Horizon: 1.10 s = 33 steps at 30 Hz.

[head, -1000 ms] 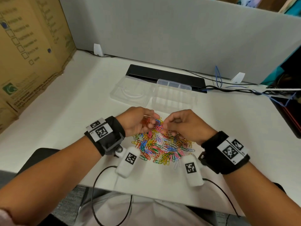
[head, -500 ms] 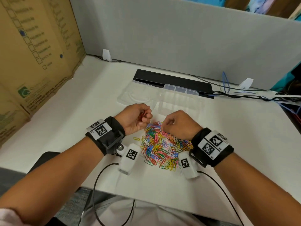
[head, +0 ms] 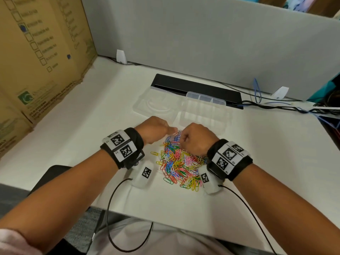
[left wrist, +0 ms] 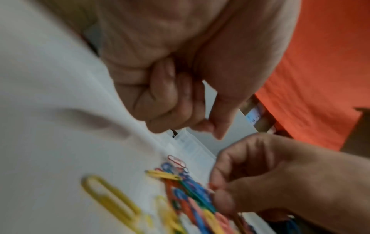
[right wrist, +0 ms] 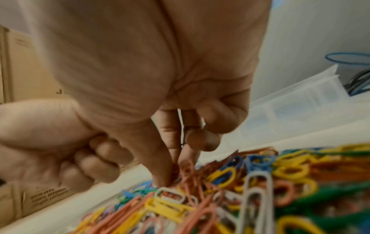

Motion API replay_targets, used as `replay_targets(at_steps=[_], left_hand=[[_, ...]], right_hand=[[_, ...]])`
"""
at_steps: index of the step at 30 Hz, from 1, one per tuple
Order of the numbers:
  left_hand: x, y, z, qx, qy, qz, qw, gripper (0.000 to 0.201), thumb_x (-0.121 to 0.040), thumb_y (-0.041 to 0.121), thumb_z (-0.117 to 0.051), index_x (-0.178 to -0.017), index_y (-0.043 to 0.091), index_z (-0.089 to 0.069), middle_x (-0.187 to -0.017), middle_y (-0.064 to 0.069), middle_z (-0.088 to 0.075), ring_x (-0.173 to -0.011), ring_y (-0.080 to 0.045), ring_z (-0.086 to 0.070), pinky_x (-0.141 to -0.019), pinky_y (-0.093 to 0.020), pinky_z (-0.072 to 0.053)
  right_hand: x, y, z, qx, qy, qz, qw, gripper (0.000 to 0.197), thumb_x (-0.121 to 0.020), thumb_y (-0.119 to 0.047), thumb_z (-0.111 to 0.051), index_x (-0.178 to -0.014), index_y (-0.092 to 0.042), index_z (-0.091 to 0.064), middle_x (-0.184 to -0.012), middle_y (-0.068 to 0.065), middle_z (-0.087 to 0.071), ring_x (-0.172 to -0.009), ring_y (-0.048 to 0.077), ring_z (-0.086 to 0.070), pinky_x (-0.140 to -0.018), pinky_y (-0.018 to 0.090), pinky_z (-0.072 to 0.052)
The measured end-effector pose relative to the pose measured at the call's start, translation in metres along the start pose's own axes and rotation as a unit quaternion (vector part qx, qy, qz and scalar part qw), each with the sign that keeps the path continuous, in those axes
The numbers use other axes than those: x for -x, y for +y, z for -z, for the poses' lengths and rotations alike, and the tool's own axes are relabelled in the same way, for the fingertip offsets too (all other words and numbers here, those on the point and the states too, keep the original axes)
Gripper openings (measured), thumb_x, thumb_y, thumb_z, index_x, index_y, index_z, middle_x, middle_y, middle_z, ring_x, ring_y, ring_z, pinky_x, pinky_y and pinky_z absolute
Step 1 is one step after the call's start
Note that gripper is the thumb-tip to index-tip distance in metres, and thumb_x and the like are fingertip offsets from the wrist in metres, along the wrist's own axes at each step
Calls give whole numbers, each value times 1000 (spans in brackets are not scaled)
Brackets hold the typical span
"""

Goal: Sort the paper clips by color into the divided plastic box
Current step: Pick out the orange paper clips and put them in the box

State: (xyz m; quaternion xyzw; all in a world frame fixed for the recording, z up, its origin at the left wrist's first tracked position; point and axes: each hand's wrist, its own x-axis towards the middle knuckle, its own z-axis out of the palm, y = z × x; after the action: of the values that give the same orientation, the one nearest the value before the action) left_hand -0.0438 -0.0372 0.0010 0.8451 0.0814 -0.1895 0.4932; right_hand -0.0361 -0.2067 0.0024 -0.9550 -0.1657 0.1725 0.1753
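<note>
A heap of mixed-colour paper clips (head: 180,162) lies on the white table between my hands. Behind it the clear divided box (head: 206,97) stands open, its lid (head: 154,107) flat to the left; I see no clips in its compartments. My left hand (head: 169,130) is curled into a fist at the heap's far left edge, thumb on forefinger (left wrist: 208,126), and what it holds is hidden. My right hand (head: 181,140) reaches into the heap's far side, where thumb and forefinger (right wrist: 172,174) pinch a red clip (right wrist: 187,166).
A large cardboard box (head: 36,61) walls off the left side. A black bar (head: 196,89) lies behind the plastic box, below a grey partition (head: 202,43). Cables (head: 276,105) run along the back right. One yellow clip (head: 154,153) lies apart, left of the heap.
Both hands dropped from above the heap down to it. The red clips that showed in my left fist are now hidden. My right hand moved into the pile.
</note>
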Motion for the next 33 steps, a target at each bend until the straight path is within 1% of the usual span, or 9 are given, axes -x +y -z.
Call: replay_targets(at_steps=[2, 5, 10, 13, 18, 25, 29, 31, 33], left_hand=[[-3, -5, 4, -71, 9, -25, 997, 22, -87, 28, -71, -83, 6, -69, -80, -1, -66, -69, -11, -55, -57, -20, -41], [-1, -7, 12, -133, 4, -40, 990, 12, -87, 19, -71, -92, 10, -76, -93, 2, -69, -89, -12, -60, -77, -21, -44], [-5, -10, 19, -191, 1, -48, 980, 7, -88, 17, -69, -86, 16, -75, -78, 10, -63, -78, -8, -56, -61, -12, -39], [-13, -12, 19, -153, 21, -60, 986, 9, -88, 20, -70, -80, 23, -74, -91, 8, -69, -87, -9, -61, -74, -17, -42], [-36, 6, 7, -201, 58, -67, 976, 14, -89, 22, -69, -99, 16, -77, -106, 0, -73, -100, -17, -64, -93, -30, -50], [-53, 23, -6, -330, 104, -28, 938, 18, -77, 20, -78, -84, 13, -64, -84, -5, -64, -78, -25, -64, -68, -31, -53], [-51, 20, -4, -332, 83, -36, 939, 14, -87, 20, -68, -83, 10, -59, -94, -8, -65, -80, -24, -60, -70, -31, -50], [-47, 18, 3, -258, 48, -30, 964, 16, -92, 22, -60, -90, 6, -66, -99, -8, -67, -85, -24, -62, -73, -33, -53], [-38, 16, 10, -63, 12, -4, 998, 18, -94, 18, -53, -83, 7, -62, -76, -5, -57, -63, -19, -53, -53, -28, -45]], right_hand=[[4, 7, 6, -22, 3, -4, 1000, 16, -86, -13, -63, -77, -18, -76, -82, -4, -73, -81, 17, -68, -74, 33, -58], [7, 14, 17, -64, 8, -3, 998, 19, -89, -11, -64, -80, -20, -78, -83, -8, -73, -84, 10, -66, -78, 28, -54], [-14, 7, 21, -68, 63, -8, 996, 23, -84, -2, -58, -77, -16, -75, -83, -3, -72, -83, 17, -68, -80, 35, -58], [-28, -6, 14, -11, 50, 14, 999, 25, -83, -4, -58, -85, -21, -76, -99, -1, -73, -92, 20, -67, -86, 35, -57], [-42, -13, 6, 70, 11, 17, 997, 27, -80, -6, -64, -96, -21, -78, -101, 1, -74, -92, 24, -68, -84, 37, -58], [-48, -6, 4, 84, -12, -8, 996, 11, -82, -8, -62, -86, -9, -72, -89, 10, -71, -83, 28, -67, -79, 42, -60], [-44, 2, 9, 56, -37, -10, 998, 14, -87, -8, -59, -88, -4, -73, -92, 12, -71, -89, 27, -67, -79, 37, -58], [-39, 6, 14, 3, -20, -11, 1000, 16, -92, -9, -58, -90, -3, -73, -89, 7, -70, -86, 22, -65, -76, 32, -55], [-30, 10, 20, -71, 6, 1, 997, 16, -94, -8, -57, -89, -4, -72, -85, 3, -68, -81, 18, -62, -72, 29, -51]])
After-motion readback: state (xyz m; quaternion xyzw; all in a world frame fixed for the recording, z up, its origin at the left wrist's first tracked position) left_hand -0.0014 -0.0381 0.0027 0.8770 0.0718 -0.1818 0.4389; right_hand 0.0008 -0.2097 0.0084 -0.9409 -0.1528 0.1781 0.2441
